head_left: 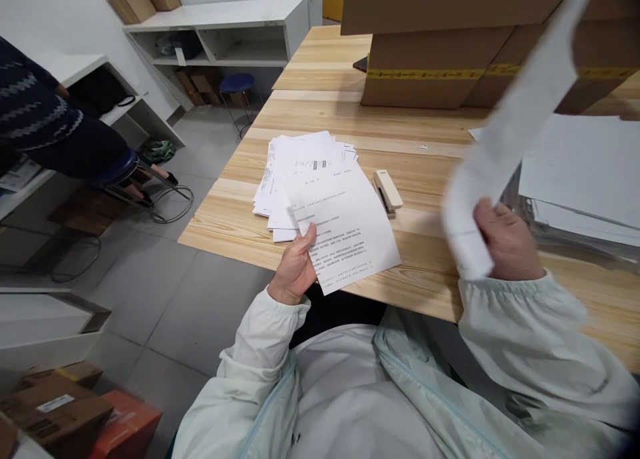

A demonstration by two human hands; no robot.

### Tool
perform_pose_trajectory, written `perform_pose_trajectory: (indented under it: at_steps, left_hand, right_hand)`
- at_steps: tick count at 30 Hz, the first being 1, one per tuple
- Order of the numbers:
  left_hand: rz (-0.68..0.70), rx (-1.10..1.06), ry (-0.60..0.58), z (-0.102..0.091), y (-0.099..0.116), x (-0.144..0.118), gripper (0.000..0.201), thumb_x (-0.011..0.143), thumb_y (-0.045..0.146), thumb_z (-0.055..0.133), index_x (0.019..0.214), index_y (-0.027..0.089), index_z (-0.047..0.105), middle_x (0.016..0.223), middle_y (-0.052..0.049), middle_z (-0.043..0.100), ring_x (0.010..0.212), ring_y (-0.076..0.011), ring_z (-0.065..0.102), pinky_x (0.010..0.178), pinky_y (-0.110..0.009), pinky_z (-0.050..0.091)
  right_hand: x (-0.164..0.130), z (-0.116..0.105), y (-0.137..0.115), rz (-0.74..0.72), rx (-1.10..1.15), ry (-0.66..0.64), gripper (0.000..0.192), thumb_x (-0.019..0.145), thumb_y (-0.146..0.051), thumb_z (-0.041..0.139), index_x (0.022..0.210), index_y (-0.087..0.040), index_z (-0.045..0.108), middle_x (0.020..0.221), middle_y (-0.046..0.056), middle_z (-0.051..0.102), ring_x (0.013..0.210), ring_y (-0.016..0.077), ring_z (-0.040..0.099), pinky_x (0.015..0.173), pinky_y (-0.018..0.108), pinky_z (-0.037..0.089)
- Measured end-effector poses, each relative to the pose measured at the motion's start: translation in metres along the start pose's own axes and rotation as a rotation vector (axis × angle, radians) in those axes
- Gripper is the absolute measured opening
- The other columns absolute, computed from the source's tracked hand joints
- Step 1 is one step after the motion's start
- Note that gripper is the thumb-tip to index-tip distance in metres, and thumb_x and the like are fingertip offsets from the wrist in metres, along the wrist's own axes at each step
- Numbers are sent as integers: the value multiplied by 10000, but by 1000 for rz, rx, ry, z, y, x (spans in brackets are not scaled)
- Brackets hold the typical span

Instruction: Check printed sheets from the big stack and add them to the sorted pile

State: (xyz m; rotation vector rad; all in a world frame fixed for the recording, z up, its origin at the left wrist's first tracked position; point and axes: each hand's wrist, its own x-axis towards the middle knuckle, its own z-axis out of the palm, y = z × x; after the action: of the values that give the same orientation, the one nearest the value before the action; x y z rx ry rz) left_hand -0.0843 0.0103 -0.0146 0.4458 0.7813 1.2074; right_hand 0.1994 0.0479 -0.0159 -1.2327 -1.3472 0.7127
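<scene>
Left hand (295, 265) is pinching a printed sheet (345, 232) at the wooden table (430, 179) edge, right hand (505, 242) gripping blurry paper (505, 132) at 3 o'clock; stapler (387, 191) between, cardboard boxes (450, 39) crowding 12 o'clock, open floor at 9.

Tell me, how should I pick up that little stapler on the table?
Grab the stapler across its two long sides, around the middle, coming straight down from above. It lies flat on the wooden table, long and narrow, with bare wood on its right. The printed sheet sits close on its left, so mind that side.
</scene>
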Motion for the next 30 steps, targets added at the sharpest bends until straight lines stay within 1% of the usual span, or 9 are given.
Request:
perform_pose_trajectory:
  at_steps: [4,7,10,12,14,17,22,25,30]
  left_hand:
    - [29,-11,22,4,-2,-1,306,944,342,563,1215,227,647,1372,-43,645,1414,-253,473,1198,-458,400]
    - [41,-7,-7,12,-6,-3,362,940,402,580,1247,218,638,1396,-58,625,1425,-263,457,1208,-467,383]
    - [54,17,-50,18,-12,-5,404,921,454,610,1253,226,642,1355,-62,653,1419,-269,464,1202,-472,385]
    - [86,79,-68,20,-12,-7,427,882,487,661,1231,239,662,1296,-55,689,1395,-273,493,1188,-472,400]
    - [155,201,-112,23,-7,-10,449,845,537,687,1189,248,694,1238,-47,718,1361,-277,528,1171,-469,419]
    - [314,478,-265,34,10,-16,444,861,582,637,1142,252,733,1216,-38,730,1315,-279,568,1151,-450,433]
    - [447,733,-539,50,33,-17,499,896,598,562,1197,236,725,1292,-76,697,1296,-303,583,1115,-436,450]
    - [537,725,-493,45,26,-7,500,890,583,585,1222,231,708,1279,-106,699,1230,-283,627,1067,-418,476]
    - [615,766,-330,32,3,6,296,909,448,630,1047,218,755,1069,-62,751,1005,-211,684,904,-339,521]
  right_hand:
    - [-20,24,-14,289,162,-100,358,783,-570,734,884,-228,702,698,-1,674,532,134,542,474,270,424]
    - [-30,32,-21,234,76,-214,373,826,-577,682,747,-212,664,650,-5,628,517,119,501,432,247,375]
    - [-36,36,-20,184,13,-324,377,887,-556,612,755,-206,658,638,-3,606,520,122,496,435,252,375]
    - [-37,37,-18,120,-28,-289,300,892,-501,634,838,-210,686,700,-1,635,572,132,534,485,262,421]
    - [-34,36,-17,3,-2,-154,265,823,-436,743,996,-240,701,871,5,690,715,156,609,606,283,498]
    - [-24,33,-19,-139,200,-61,547,682,-397,870,1182,-322,662,1122,3,704,991,206,657,839,351,553]
    - [-18,30,-27,-151,366,-156,241,782,-505,770,927,-313,758,929,13,748,889,234,696,815,422,576]
    - [-22,31,-28,-166,367,-161,190,802,-432,773,918,-282,759,903,23,749,863,227,697,806,417,568]
    - [-26,37,-23,-187,313,-43,129,781,-250,797,899,-261,745,865,-12,744,793,157,675,738,335,560]
